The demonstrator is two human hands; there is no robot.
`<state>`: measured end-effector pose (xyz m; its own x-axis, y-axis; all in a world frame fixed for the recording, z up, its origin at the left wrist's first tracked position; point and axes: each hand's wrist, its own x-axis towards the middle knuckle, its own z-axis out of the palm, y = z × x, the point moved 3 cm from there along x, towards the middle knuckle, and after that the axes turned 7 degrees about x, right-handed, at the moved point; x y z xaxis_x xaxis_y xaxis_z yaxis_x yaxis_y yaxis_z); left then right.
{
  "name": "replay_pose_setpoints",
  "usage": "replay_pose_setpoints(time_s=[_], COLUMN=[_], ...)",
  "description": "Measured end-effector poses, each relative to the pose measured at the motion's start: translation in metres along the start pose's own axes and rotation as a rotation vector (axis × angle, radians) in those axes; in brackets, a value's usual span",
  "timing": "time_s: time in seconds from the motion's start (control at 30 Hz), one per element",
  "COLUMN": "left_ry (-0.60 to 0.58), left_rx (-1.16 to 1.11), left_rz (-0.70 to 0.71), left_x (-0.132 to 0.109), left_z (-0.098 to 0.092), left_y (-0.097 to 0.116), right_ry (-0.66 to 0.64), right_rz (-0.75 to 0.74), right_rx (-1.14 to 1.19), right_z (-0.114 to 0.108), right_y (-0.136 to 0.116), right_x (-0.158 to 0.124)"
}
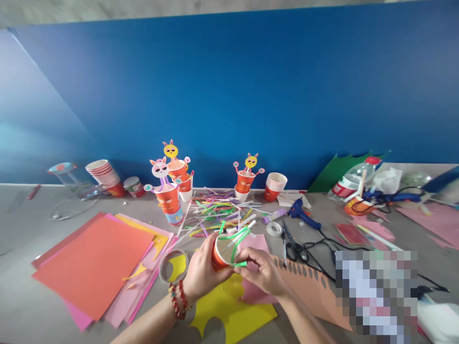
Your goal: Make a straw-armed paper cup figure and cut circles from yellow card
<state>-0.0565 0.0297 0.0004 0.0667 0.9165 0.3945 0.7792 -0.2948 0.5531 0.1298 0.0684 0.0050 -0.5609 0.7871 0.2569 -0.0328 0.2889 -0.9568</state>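
Note:
My left hand (201, 274) is closed round an orange paper cup (219, 254), tipped with its white inside toward me. A green straw (236, 241) bends across the cup's mouth, and white straws stick out of it. My right hand (261, 273) pinches the green straw's lower end at the cup's rim. Both hands hover above yellow paper (233, 313) and pink paper (256, 243) on the grey table (32, 310). A beaded bracelet sits on my left wrist.
Coloured straw pieces (218, 210) lie scattered behind the cup. Finished cup figures (168, 191) with animal heads stand at the back. Orange paper sheets (93, 260), a tape ring (172, 267), scissors (292, 246), a blue glue gun (301, 212), cup stacks (103, 177) and a bottle (351, 179) surround me.

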Motion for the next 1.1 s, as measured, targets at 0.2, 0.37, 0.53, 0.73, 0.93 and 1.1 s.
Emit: replay_pose_setpoints(time_s=[0.2, 0.37, 0.53, 0.73, 0.93, 1.1], left_ry=[0.009, 0.010, 0.027, 0.047, 0.094, 0.097], left_rx=[-0.040, -0.064, -0.054, -0.023, -0.026, -0.056], left_rz=[-0.003, 0.027, 0.041, 0.048, 0.082, 0.108], left_x=[0.0005, 0.0001, -0.0004, -0.0013, -0.0040, -0.0041], left_z=[-0.0023, -0.0028, -0.0021, 0.0005, 0.0016, 0.0009], left_y=[0.0030, 0.0026, 0.0024, -0.0009, -0.0059, -0.0056], right_ry=[-0.037, -0.003, 0.004, -0.023, -0.023, -0.011], right_rz=[-0.030, -0.069, -0.092, -0.096, -0.108, -0.130], right_rx=[0.006, 0.012, 0.002, 0.013, 0.018, 0.036], right_z=[0.0001, 0.0012, 0.0020, 0.0017, 0.0021, 0.0020], right_y=[0.0006, -0.0008, -0.0035, -0.0025, -0.0019, -0.0014], right_x=[-0.0021, -0.0026, -0.0017, -0.0036, -0.0047, -0.0041])
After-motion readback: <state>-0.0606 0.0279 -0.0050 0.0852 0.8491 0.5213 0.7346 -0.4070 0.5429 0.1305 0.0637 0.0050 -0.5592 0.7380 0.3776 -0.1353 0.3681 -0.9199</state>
